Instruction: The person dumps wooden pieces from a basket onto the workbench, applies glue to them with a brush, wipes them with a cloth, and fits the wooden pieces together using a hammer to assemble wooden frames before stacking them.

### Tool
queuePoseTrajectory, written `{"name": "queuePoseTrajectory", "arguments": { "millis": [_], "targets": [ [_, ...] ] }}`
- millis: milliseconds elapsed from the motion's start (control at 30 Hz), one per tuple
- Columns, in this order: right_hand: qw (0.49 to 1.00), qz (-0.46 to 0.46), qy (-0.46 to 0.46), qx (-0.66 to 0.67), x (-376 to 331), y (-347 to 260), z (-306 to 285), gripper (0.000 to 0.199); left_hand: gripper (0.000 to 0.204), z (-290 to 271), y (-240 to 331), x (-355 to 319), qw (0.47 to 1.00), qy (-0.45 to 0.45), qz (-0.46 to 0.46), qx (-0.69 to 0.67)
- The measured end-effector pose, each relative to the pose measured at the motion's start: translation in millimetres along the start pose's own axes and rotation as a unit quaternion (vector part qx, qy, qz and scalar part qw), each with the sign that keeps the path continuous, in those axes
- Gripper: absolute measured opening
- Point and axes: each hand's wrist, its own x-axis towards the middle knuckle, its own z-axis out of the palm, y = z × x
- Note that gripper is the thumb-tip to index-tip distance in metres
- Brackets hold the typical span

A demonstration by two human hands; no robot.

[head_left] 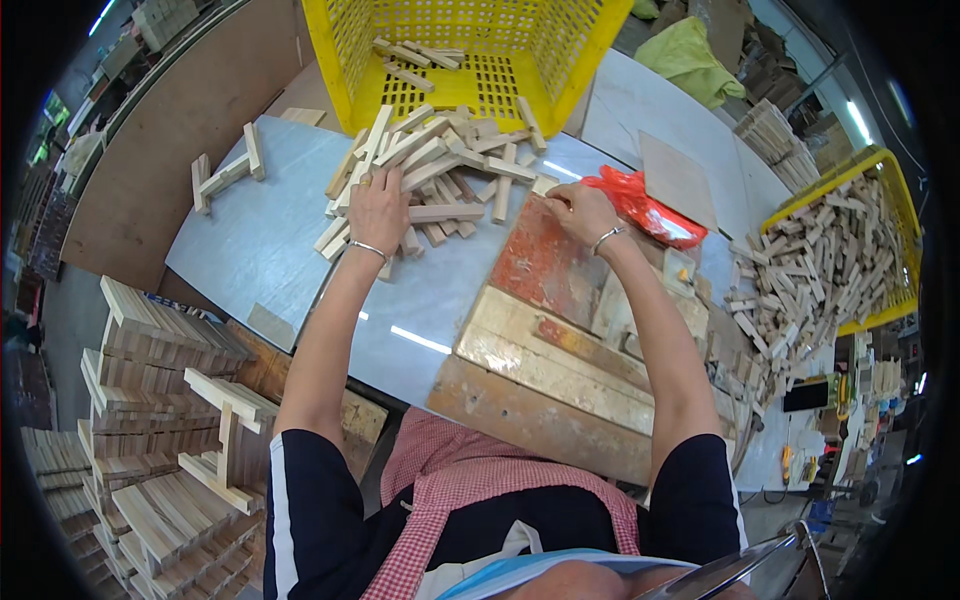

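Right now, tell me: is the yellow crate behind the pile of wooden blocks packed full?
No, the yellow crate holds only a few wooden blocks, and most of its slotted floor shows bare.

The wooden sticks (440, 160) were pale tan, heaped on a light grey surface (270, 240) below a bright yellow perforated crate (470, 50). A red plastic bag (640, 205) lay beside a worn board (545, 270) smeared red, and the apron (450, 480) was red-and-white checked over dark sleeves.
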Motion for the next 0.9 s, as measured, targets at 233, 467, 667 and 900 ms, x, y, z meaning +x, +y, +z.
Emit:
{"name": "queuePoseTrajectory", "arguments": {
  "millis": [233, 467, 667, 900],
  "targets": [
    [0.983, -0.017, -0.011, -0.181, 77, 12, 39, 0.031, 0.030, -13, -21, 5, 0.856, -0.095, -0.254, -0.440],
    [0.981, -0.042, 0.099, -0.160, 105, 27, 59, 0.023, 0.026, -53, -18, -11, 0.621, -0.194, -0.327, -0.685],
    [0.953, -0.097, 0.258, 0.127, 65, 21, -10, 0.026, 0.030, -54, 10, -55, 0.696, -0.200, -0.304, -0.618],
    [0.979, -0.056, 0.121, 0.154, -33, 41, -30, 0.032, 0.025, -42, 89, -66, 0.820, -0.217, -0.171, -0.500]
  ]
}}
